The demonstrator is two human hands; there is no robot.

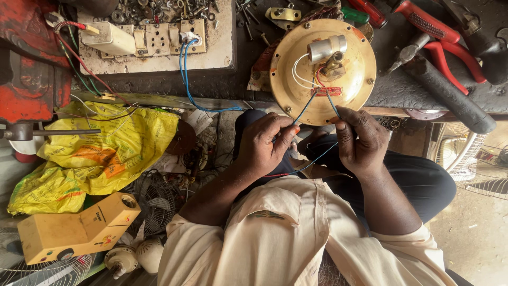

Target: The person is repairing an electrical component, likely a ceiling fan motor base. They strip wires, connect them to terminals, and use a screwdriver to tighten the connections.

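Cream cloth shirt (286,238); left hand (267,145), right hand (362,140) each pinching thin blue wire (306,108) off round brass-coloured motor housing (296,79).

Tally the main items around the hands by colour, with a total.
Yellow or gold: 3 (fan motor cover, plastic bag, box)
Red: 2 (pliers, vise)
Blue: 2 (wire in the left hand, wire in the right hand)
Green: 1 (screwdriver handle)
Silver: 1 (capacitor)
Total: 9
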